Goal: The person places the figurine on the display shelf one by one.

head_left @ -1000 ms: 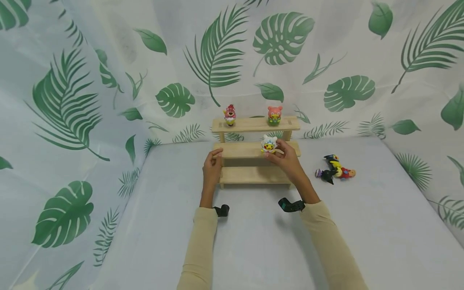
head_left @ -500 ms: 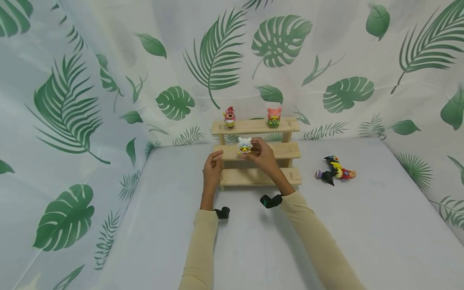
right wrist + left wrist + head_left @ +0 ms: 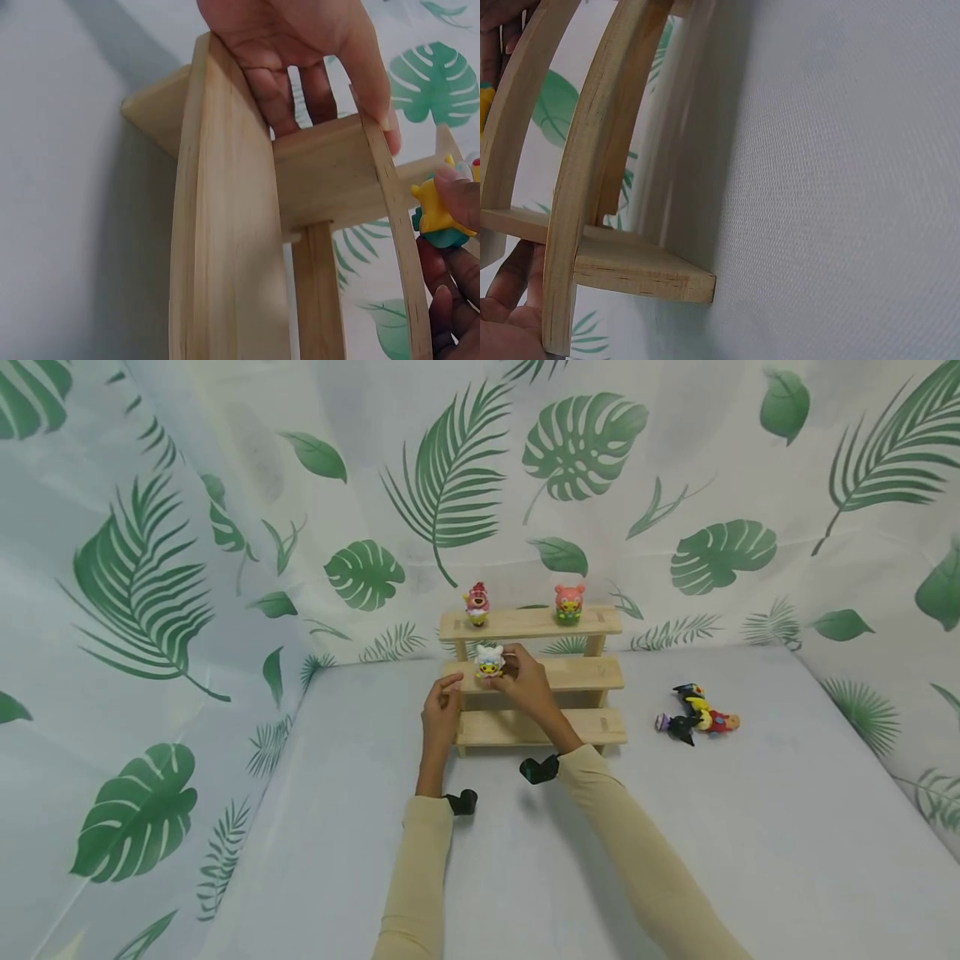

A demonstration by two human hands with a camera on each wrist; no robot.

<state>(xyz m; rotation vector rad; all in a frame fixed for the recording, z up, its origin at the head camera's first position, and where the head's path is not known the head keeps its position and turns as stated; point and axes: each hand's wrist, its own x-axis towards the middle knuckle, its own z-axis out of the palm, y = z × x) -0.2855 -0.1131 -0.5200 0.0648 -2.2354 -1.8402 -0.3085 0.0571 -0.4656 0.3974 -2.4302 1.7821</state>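
A small figurine with a white eared hood and yellow face is pinched between the thumb and fingers of my right hand. It stands upright over the left end of the middle tier of a wooden three-tier display shelf. In the right wrist view the figurine shows a yellow and teal back, close to the tier's front edge. My left hand grips the shelf's left end at the middle tier. Seen from the right wrist, the left hand has its thumb at the tier's edge and its fingers round the side.
On the top tier stand a pink figurine with a red top at left and a pink-hooded one at right. Several figurines lie together on the white table, among them a red one and a black one. A leaf-print curtain hangs behind.
My right hand has carried the white-hooded figurine leftward along the middle tier, from its right side to its left end. The left hand has kept its hold on the shelf.
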